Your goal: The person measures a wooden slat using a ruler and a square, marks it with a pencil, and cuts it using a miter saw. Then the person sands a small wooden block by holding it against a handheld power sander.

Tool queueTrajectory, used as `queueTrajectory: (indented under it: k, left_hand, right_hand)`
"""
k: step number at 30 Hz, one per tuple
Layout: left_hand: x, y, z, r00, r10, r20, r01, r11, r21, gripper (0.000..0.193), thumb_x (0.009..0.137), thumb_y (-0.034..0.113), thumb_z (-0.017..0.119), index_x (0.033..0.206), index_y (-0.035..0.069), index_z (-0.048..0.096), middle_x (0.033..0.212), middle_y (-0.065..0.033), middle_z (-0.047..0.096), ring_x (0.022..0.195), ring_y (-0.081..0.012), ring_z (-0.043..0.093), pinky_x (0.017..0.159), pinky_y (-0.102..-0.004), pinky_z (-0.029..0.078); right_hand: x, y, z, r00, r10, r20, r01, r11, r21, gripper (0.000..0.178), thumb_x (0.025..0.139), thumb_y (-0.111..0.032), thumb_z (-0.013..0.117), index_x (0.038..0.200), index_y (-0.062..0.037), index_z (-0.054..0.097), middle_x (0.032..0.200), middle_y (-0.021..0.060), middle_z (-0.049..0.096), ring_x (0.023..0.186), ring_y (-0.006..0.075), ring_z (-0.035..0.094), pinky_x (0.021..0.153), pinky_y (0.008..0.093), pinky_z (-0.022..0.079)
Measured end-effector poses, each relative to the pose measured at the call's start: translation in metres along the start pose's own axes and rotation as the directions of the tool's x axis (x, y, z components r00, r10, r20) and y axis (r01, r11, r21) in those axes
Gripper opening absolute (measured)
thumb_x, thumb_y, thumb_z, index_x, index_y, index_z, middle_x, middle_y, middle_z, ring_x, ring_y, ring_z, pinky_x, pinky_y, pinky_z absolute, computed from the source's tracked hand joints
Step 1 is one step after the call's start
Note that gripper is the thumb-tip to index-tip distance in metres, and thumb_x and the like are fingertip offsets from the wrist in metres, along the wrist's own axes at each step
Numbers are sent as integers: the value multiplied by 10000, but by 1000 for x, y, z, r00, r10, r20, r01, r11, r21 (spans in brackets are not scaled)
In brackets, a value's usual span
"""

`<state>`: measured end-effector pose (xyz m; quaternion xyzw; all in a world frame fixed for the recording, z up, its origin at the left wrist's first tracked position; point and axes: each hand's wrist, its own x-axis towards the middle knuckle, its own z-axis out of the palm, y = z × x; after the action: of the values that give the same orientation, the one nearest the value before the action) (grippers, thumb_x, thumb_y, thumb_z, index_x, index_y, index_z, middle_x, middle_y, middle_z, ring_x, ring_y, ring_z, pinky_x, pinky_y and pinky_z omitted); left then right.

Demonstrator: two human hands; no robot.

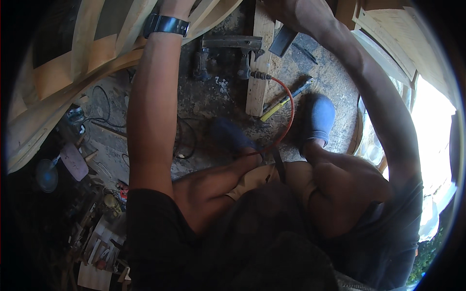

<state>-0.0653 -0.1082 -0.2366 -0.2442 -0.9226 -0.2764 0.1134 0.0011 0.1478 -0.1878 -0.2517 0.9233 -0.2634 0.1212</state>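
Note:
My left hand [176,7] reaches past the top edge of the head view, beside a curved wooden slatted frame [131,36]; a dark watch [166,25] is on that wrist. Its fingers are out of sight. Near the far end of a pale wooden board [257,92] is my right hand [303,17], its fingers cut off by the edge. A dark rectangular piece [283,41] shows just below it. On the floor lies a dark pneumatic nail gun [230,43], overlapping the board, its fitting joined to an orange air hose [291,109].
A hammer [286,99] with a yellow-and-black handle lies near my blue clogs [319,116]. A thin dark rod [305,53] is beyond it. Black cables [104,109] and a small fan [47,174] are at left, with wood scraps below. Wooden panelling [393,43] borders the right.

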Motion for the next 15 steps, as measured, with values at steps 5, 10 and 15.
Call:
queueTrajectory:
  k: [5, 10, 15]
  left_hand:
    - [16, 79, -6, 814, -546, 197, 580, 740, -342, 272, 1035, 254, 577, 1147, 36, 694, 1032, -165, 727, 926, -258, 734, 777, -384, 569]
    - [2, 51, -3, 998, -32, 51, 22, 983, 184, 298, 1058, 244, 523, 1201, 43, 691, 1182, -195, 715, 1113, -376, 682, 882, -428, 541]
    - [9, 79, -11, 952, -306, -6, 304, 947, -101, 365, 1023, 295, 590, 1169, -24, 692, 1118, -197, 733, 1067, -335, 703, 869, -414, 527]
  right_hand:
    - [-8, 17, -7, 993, 95, -65, -89, 993, 82, 363, 983, -208, 518, 1321, -79, 539, 918, 281, 703, 893, 480, 687, 769, 557, 547]
    - [-10, 8, -37, 999, -11, -46, 16, 994, 105, 250, 931, -184, 602, 1165, -97, 625, 930, 262, 701, 897, 460, 685, 758, 546, 536]
    - [-18, 1, -51, 998, 24, -51, -14, 980, 197, 149, 904, -163, 620, 988, -44, 655, 860, 263, 696, 885, 459, 689, 758, 531, 547]
